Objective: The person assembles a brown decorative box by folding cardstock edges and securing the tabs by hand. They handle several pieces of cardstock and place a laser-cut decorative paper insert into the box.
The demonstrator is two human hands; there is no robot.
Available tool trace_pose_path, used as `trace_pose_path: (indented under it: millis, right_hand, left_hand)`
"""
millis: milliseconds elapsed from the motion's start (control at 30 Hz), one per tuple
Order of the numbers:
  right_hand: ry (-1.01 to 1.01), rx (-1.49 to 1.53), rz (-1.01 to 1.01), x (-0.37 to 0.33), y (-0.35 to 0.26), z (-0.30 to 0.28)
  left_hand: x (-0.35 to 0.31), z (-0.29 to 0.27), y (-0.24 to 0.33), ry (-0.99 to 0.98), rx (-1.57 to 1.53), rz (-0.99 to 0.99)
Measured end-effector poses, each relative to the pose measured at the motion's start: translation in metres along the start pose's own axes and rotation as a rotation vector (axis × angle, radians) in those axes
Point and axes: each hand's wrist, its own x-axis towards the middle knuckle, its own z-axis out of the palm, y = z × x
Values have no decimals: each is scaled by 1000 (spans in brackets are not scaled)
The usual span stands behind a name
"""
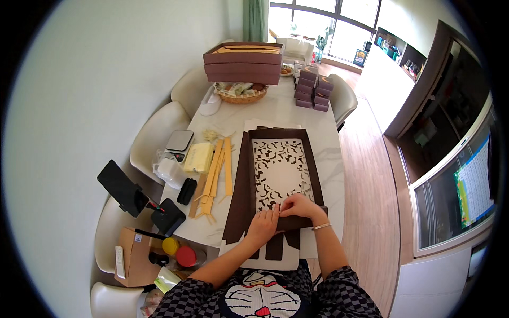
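Nearest the body, unfolded brown and white flaps (274, 248) spread at the near end of a long dark box (245, 175), right by the edge of the pale surface (324, 132). If the person leans in, the body could nudge the flaps and skew the box.

Both hands meet at the box's near end. The left hand (263, 225) lies over the near wall with its fingers stretched forward. The right hand (298, 205) has thumb and fingertips drawn together beside it. Whether either grip pinches any card is too small to tell. Should the pressure ease, the folded near wall would probably spring up or sit crooked.

Inside the box lies a white cut-out panel (278, 177), its leafy holes divided by thin strips. A fingertip catching one could bend or tear it.

To the left, yellow strips (214, 172) lie loosely overlapped beside a yellow pack (199, 157); a wide sweep of the left arm might scatter them. Farther off, large boxes (242, 73) sit above a basket (241, 97), likely to topple if the surface were jolted, as might the stacked small boxes (307, 87).
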Motion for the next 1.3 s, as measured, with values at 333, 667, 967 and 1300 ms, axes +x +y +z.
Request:
trace_pose_path:
  millis: [333, 667, 967, 1300]
  right_hand:
    - [-26, 158, 94, -21, 32, -16]
    - [-58, 17, 56, -20, 16, -31]
    - [-48, -26, 67, -21, 28, -36]
    - [-101, 8, 139, -6, 41, -46]
  left_hand:
    - [16, -16, 11, -17, -59, -11]
    - [24, -5, 9, -12, -56, 72]
    - [31, -7, -6, -109, -121, 52]
    - [36, -14, -9, -115, -119, 72]
